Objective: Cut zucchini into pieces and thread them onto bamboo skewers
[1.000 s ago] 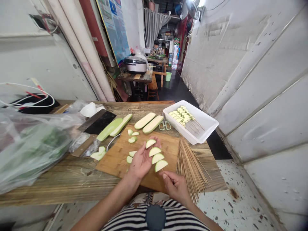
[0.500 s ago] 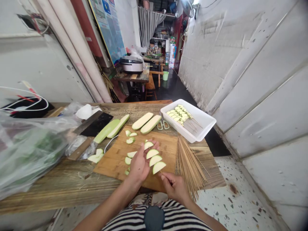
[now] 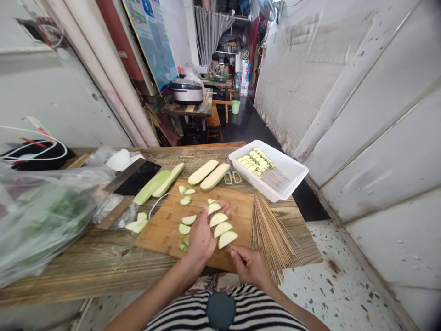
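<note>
Between my hands is a bamboo skewer carrying several half-round zucchini slices (image 3: pixel 221 228), pale inside with green rind. My left hand (image 3: pixel 203 239) cups the slices from the far side, its thumb by the top one and its fingers behind them. At the near end, my right hand (image 3: pixel 253 266) pinches the skewer, most of which is hidden by the slices. Beneath my hands lies a wooden cutting board (image 3: pixel 158 234). Loose zucchini pieces (image 3: pixel 189 220) rest on it, left of my left hand.
Bamboo skewers (image 3: pixel 272 239) lie fanned right of the board. A white tray (image 3: pixel 291 177) behind them holds filled skewers. Halved zucchinis (image 3: pixel 203 172), scissors (image 3: pixel 233 177), a cleaver (image 3: pixel 138 177) and a plastic bag (image 3: pixel 44 220) are on the table. Another person (image 3: pixel 216 69) sits far back.
The view has shifted very slightly. My left hand has moved a little against the slices, while my right hand keeps its pinch on the skewer.
</note>
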Available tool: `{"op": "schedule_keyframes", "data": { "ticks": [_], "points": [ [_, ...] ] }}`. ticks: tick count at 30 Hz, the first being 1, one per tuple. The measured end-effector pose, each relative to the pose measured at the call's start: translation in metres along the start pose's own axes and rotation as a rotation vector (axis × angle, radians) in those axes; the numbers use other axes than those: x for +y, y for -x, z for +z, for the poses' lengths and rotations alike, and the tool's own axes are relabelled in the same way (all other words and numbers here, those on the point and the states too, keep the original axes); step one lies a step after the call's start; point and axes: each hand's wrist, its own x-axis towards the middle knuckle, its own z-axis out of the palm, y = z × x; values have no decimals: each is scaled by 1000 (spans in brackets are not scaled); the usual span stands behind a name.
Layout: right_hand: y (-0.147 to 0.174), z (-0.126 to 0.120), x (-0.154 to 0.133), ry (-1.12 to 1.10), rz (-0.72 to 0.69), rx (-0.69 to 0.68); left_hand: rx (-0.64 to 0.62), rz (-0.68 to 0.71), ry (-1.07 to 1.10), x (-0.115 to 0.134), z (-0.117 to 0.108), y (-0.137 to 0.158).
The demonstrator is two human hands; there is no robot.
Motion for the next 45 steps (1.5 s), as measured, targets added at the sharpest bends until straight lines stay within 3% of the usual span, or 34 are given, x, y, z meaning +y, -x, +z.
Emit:
{"op": "schedule_keyframes", "data": {
  "ticks": [29, 33, 37, 41, 45],
  "points": [
    [-2, 7, 4, -12, -6, 37, 0, -44, -16, -4, -1, 3],
    [-4, 6, 3, -16, -29, 75, -63, -51, -4, -1, -6, 2],
    [-3, 4, 1, 18, -57, 120, -107, 72, -33, 7, -18, -2],
    [-10, -21, 0, 138, -48, 190, -1, 295, -156, 20, -41, -6],
    [-47, -87, 13, 354, 31, 240, 122, 445, -272, 35, -69, -6]
  ]
}}
